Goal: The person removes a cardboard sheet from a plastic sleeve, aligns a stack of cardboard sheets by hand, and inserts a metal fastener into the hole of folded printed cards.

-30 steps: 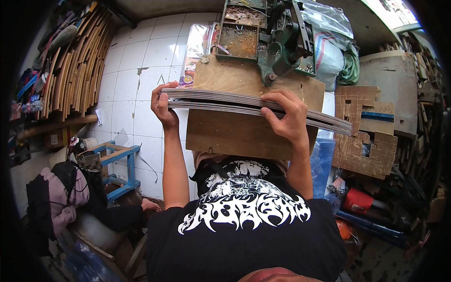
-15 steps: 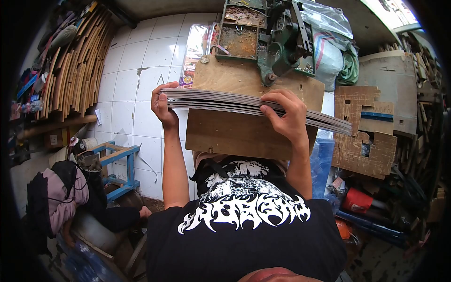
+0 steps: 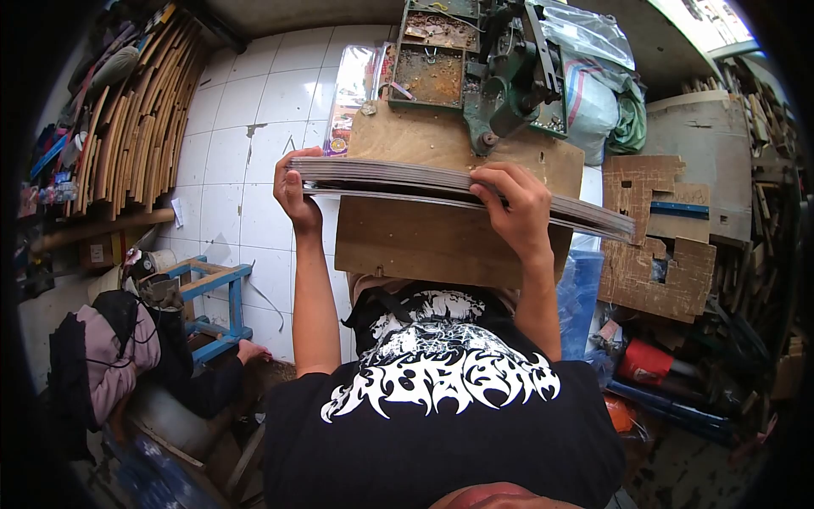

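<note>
Both hands (image 3: 519,204) hold the sheets (image 3: 390,172) lengthwise, left to right.

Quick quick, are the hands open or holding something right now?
Left hand: closed, holding the thin sheets at one end.
Right hand: closed, holding them farther along.

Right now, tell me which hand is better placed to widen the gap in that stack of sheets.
Likely the right hand: it holds the stack of sheets partway along, beside the open gap, while the left hand grips one end.
</note>
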`<action>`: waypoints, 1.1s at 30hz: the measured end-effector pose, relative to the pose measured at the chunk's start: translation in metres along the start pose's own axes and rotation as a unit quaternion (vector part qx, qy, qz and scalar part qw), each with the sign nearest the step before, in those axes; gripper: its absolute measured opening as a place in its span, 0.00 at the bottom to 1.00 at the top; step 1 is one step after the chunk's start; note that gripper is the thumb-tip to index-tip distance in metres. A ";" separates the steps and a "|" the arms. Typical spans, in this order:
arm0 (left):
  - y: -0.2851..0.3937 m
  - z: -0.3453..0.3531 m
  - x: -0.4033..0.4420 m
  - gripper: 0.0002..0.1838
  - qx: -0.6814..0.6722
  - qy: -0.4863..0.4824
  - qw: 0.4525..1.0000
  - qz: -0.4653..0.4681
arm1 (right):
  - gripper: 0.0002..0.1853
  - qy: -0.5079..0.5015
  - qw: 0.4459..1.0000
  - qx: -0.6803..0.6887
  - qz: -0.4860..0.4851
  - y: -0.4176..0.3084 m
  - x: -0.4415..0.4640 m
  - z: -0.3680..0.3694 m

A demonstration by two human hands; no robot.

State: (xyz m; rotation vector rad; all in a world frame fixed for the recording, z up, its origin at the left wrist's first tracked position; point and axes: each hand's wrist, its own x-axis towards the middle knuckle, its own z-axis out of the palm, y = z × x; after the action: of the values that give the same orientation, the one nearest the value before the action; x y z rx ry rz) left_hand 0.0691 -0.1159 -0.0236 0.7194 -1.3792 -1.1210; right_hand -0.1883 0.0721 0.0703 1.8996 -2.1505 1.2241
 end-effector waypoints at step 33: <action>-0.001 -0.001 -0.001 0.20 -0.030 0.014 0.999 -0.018 | 0.14 -0.040 0.999 0.009 -0.008 -0.006 0.001 -0.008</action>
State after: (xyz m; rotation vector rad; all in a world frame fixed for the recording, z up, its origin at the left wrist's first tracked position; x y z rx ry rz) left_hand 0.0701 -0.1154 -0.0253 0.7173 -1.3073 -1.1713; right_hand -0.1869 0.0765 0.0797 2.0016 -2.1654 1.1882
